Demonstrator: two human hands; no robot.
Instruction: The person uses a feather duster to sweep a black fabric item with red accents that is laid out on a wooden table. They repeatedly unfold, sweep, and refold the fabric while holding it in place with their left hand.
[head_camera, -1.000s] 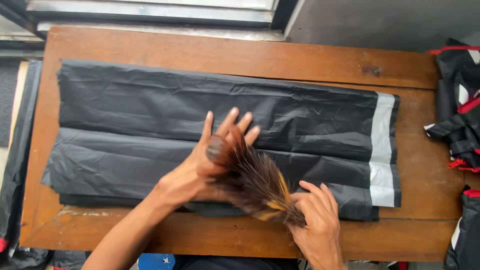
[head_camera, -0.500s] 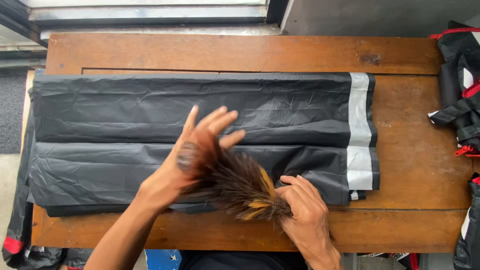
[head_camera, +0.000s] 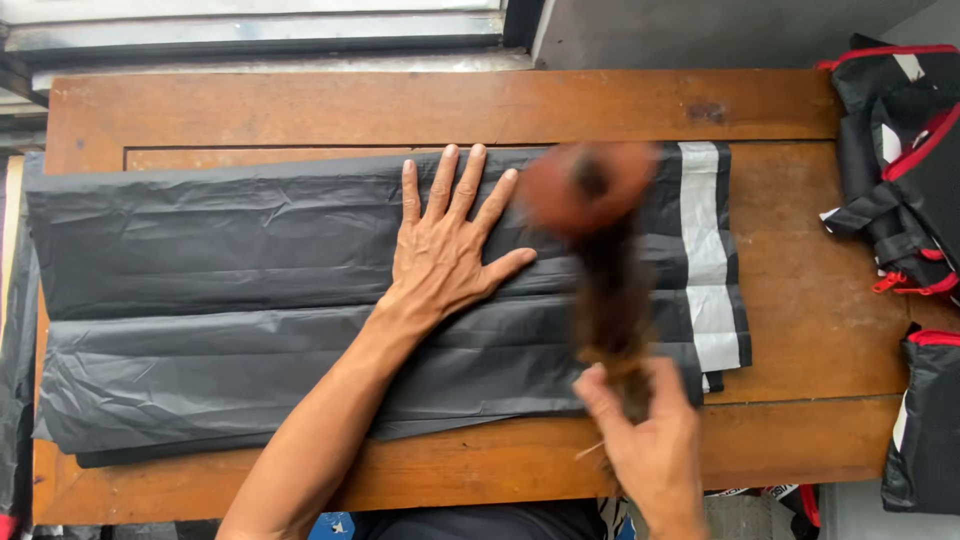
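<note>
Honestly, the sheets look ready to slide. The left hand (head_camera: 445, 250) lies flat with its fingers spread wide on the stack of black plastic sheets (head_camera: 250, 300), pinning it near the middle of the wooden surface (head_camera: 300, 110), while the right hand (head_camera: 650, 440) is closed around the handle end of a brown brush (head_camera: 600, 260) at about 5 o'clock from the left hand. The brush is blurred in motion, its head up near the grey-and-white strip (head_camera: 705, 250) at the stack's 3 o'clock end. As I see it, the plastic is thin and slick, so a hard sweep could drag the top layer, wrinkle it or knock the folded edges out of line, most of all at that right end, well apart from the pinning palm. The stack's left end hangs over the surface at 9 o'clock, and its weight could pull things askew. The black and red bags (head_camera: 900, 180) at 3 o'clock sit near enough for a wide swing to catch.
</note>
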